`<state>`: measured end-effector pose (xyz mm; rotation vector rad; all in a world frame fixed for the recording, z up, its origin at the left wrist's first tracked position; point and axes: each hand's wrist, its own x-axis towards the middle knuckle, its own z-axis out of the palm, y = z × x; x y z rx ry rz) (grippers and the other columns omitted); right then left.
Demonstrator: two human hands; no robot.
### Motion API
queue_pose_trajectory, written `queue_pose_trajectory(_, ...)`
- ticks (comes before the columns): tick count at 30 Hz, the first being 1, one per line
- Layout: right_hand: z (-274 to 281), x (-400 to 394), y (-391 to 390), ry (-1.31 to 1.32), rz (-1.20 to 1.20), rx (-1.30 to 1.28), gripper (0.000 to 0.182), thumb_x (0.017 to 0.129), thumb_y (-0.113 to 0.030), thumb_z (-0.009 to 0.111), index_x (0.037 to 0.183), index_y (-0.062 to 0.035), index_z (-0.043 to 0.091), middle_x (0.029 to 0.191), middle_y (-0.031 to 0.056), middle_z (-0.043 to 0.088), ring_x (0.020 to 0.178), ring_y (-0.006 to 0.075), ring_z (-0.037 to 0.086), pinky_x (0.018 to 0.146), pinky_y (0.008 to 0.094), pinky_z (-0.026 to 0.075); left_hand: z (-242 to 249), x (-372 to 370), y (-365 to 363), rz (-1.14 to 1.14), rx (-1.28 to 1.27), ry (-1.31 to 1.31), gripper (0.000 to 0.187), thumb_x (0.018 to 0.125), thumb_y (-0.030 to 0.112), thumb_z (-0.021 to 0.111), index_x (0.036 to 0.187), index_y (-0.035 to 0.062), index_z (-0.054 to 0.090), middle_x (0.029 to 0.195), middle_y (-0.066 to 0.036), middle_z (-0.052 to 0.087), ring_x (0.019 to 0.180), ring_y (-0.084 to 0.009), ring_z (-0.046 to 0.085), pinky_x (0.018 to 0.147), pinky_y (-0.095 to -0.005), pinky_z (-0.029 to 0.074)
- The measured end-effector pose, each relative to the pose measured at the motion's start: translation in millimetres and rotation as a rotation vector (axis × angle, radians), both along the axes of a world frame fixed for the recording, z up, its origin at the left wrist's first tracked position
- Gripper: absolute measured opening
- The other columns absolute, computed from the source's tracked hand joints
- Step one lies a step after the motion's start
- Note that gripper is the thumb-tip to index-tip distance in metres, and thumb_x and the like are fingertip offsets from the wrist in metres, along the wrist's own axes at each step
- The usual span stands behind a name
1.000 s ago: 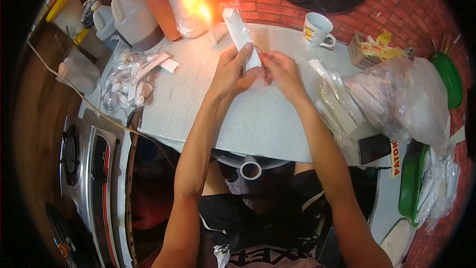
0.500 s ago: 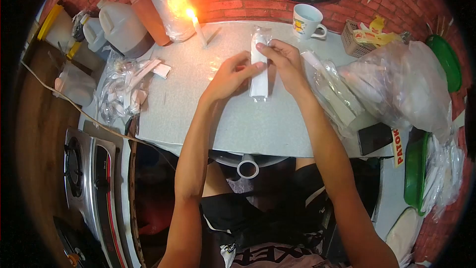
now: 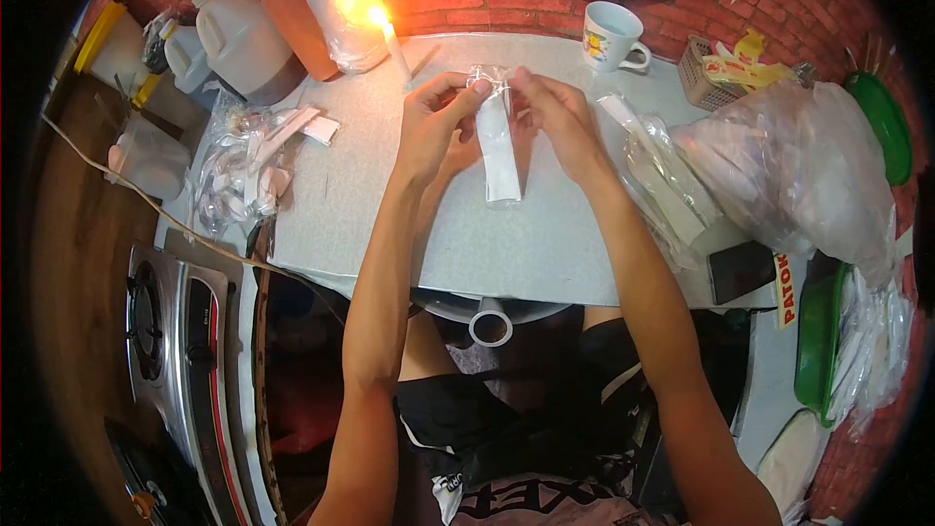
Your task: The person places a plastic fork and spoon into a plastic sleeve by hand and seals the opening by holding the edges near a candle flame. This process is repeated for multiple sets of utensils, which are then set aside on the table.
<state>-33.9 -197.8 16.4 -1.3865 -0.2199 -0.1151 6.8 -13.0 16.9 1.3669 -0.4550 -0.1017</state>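
A long white packet in a clear plastic sleeve (image 3: 501, 161) hangs between my hands over the table, its lower end toward me. My left hand (image 3: 433, 127) pinches its upper left side, the thumb pressed on the plastic near the top. At the upper right edge, my right hand (image 3: 563, 127) has thumb and fingers closed at the loose end of the sleeve, slightly blurred. What the packet contains cannot be made out. A lit white candle (image 3: 396, 54) stands upright just beyond my left hand.
White strips in clear plastic (image 3: 243, 170) lie at the left, near plastic jugs (image 3: 243, 44). To the right are a mug (image 3: 611, 39), a small basket (image 3: 703, 78), long plastic-wrapped packets (image 3: 667, 175), a big plastic bag (image 3: 794, 175) and a dark phone-like slab (image 3: 742, 271). A gas stove (image 3: 175, 331) sits lower left.
The packet has shifted slightly left and tilted. My left hand has moved up and left to its top end, nearer the candle; my right hand has moved to the sleeve's upper edge.
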Motion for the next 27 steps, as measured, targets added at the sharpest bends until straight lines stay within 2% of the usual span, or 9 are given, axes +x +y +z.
queue_pose_trajectory(1,0,1,-2,0.07,-0.052,0.047,0.04,0.102,-0.04,0.061,0.103,-0.0017,0.073,0.089,0.003,0.069,0.079,0.0087,0.061,0.071,0.0233,0.046,0,0,-1,-0.004,-0.014,0.005,0.021,0.095,0.023,0.074,0.095,0.0027,0.072,0.072,0.002,0.062,0.06,-0.0048,0.05,0.052,-0.0225,0.038)
queue_pose_trajectory(5,1,3,-7,0.081,-0.082,0.12,0.043,0.101,-0.042,0.062,0.105,-0.0009,0.073,0.089,0.0034,0.068,0.076,0.0086,0.06,0.069,0.0235,0.046,-3,-1,-3,-0.035,0.003,0.007,0.021,0.094,0.023,0.076,0.094,0.0025,0.072,0.071,0.002,0.061,0.059,-0.0049,0.05,0.052,-0.0223,0.038)
queue_pose_trajectory(7,-3,5,-9,-0.005,-0.115,-0.072,0.044,0.1,-0.043,0.063,0.103,-0.0004,0.074,0.086,0.0028,0.067,0.075,0.0081,0.059,0.068,0.0231,0.045,-3,-2,-4,-0.062,0.017,-0.005,0.021,0.094,0.023,0.076,0.094,0.0023,0.073,0.07,0.002,0.061,0.059,-0.0052,0.05,0.052,-0.022,0.038)
queue_pose_trajectory(13,12,-2,-2,0.195,-0.178,0.104,0.035,0.099,-0.037,0.067,0.093,-0.0035,0.075,0.081,-0.0006,0.067,0.074,0.0072,0.058,0.068,0.0216,0.042,-3,-2,-3,-0.071,0.022,0.0,0.021,0.094,0.023,0.076,0.093,0.0026,0.073,0.07,0.002,0.062,0.059,-0.005,0.051,0.053,-0.0216,0.039)
queue_pose_trajectory(14,8,-1,-4,0.196,-0.178,0.104,0.035,0.099,-0.037,0.067,0.093,-0.0035,0.075,0.081,-0.0006,0.067,0.074,0.0072,0.058,0.068,0.0216,0.042,-3,-2,-3,-0.071,0.023,0.001,0.021,0.094,0.023,0.076,0.093,0.0026,0.073,0.07,0.002,0.062,0.059,-0.005,0.051,0.053,-0.0216,0.039)
queue_pose_trajectory(16,-2,4,-9,-0.013,-0.085,-0.099,0.035,0.098,-0.037,0.067,0.095,-0.0029,0.075,0.084,0.0004,0.068,0.075,0.0076,0.059,0.069,0.0227,0.043,-1,-4,-2,-0.096,0.053,-0.022,0.021,0.093,0.023,0.076,0.093,0.0027,0.074,0.071,0.002,0.063,0.059,-0.005,0.052,0.053,-0.0216,0.039)
queue_pose_trajectory(22,5,1,-5,0.175,-0.118,0.063,0.035,0.098,-0.037,0.067,0.092,-0.0036,0.074,0.084,0.0011,0.069,0.075,0.0081,0.06,0.07,0.0235,0.044,-3,-3,-4,-0.116,0.066,-0.014,0.02,0.093,0.023,0.077,0.092,0.0029,0.074,0.072,0.001,0.064,0.06,-0.0049,0.051,0.053,-0.0213,0.039)
queue_pose_trajectory(25,-6,8,-12,0.02,-0.031,-0.098,0.038,0.098,-0.04,0.067,0.092,-0.0038,0.074,0.083,0.0015,0.069,0.075,0.0089,0.061,0.07,0.0244,0.045,-1,-4,-1,-0.136,0.146,-0.027,0.02,0.097,0.025,0.071,0.093,0.0045,0.072,0.075,0.003,0.064,0.063,-0.0051,0.051,0.058,-0.0224,0.04)
queue_pose_trajectory(27,-7,8,-12,0.074,-0.069,-0.06,0.039,0.098,-0.042,0.067,0.093,-0.0035,0.074,0.083,0.0018,0.069,0.075,0.0092,0.061,0.069,0.0247,0.046,-1,-5,-1,-0.137,0.131,-0.022,0.021,0.097,0.025,0.071,0.093,0.0044,0.072,0.075,0.003,0.064,0.063,-0.0053,0.051,0.058,-0.0225,0.039)
